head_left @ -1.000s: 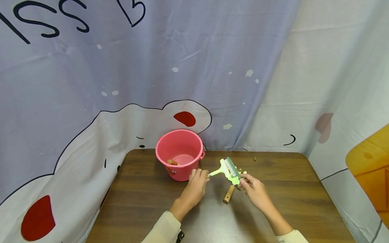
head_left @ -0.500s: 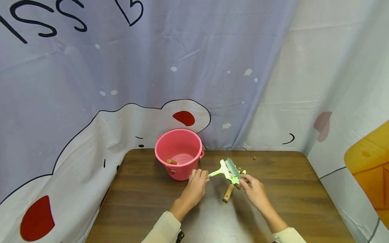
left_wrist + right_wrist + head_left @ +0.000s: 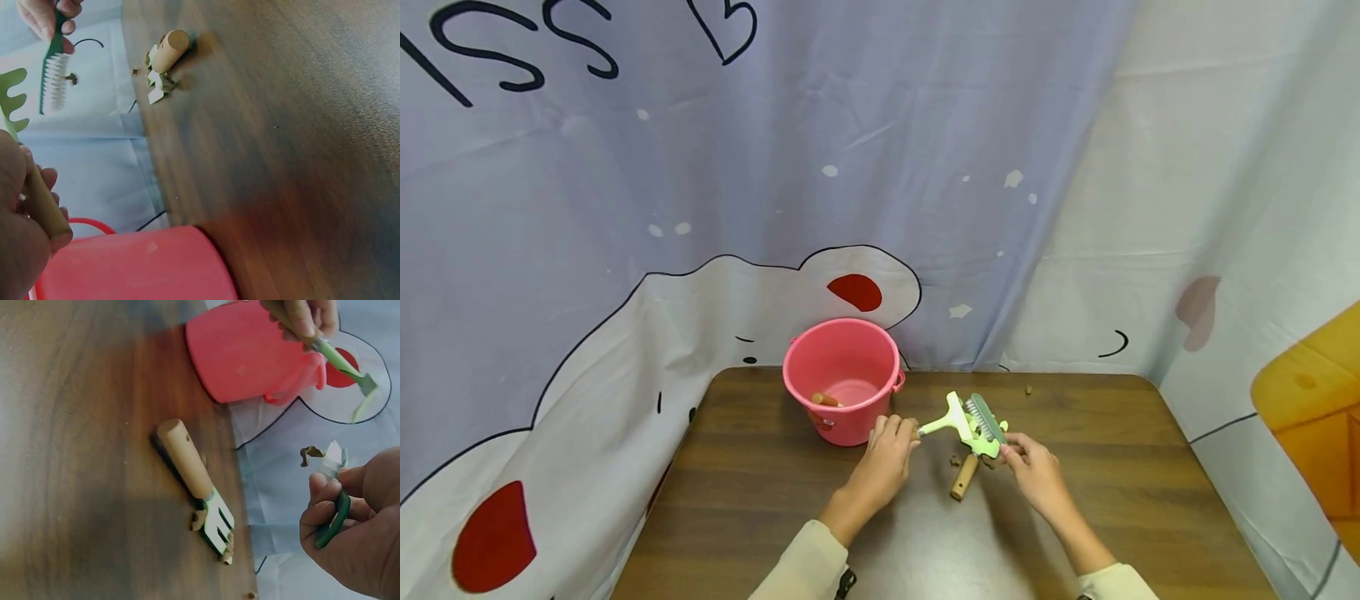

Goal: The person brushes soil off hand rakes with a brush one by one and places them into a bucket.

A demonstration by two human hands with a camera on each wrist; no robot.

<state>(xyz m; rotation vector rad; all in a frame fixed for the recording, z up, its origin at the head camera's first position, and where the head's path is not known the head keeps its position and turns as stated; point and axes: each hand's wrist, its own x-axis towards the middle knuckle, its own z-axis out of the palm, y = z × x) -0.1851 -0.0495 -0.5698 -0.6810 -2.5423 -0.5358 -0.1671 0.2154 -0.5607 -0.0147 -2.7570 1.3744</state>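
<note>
My left hand grips the wooden handle of a small garden rake and holds its light green head above the table. My right hand pinches a green scrubbing brush, whose white bristles face the rake's head. In the right wrist view, a curled brown scrap shows beside the bristles. Below both tools a hand fork lies on the table, with its wooden handle toward me and green tines pointing away. Brown bits lie at the fork's tines.
A pink bucket stands at the back of the wooden table, left of the tools. Inside it shows a wooden handle. One brown crumb lies near the back edge, before a printed curtain.
The brush has shifted right, slightly away from the rake's head, with my right hand. Brown bits now show on the table left of the fork. My left hand has barely moved.
</note>
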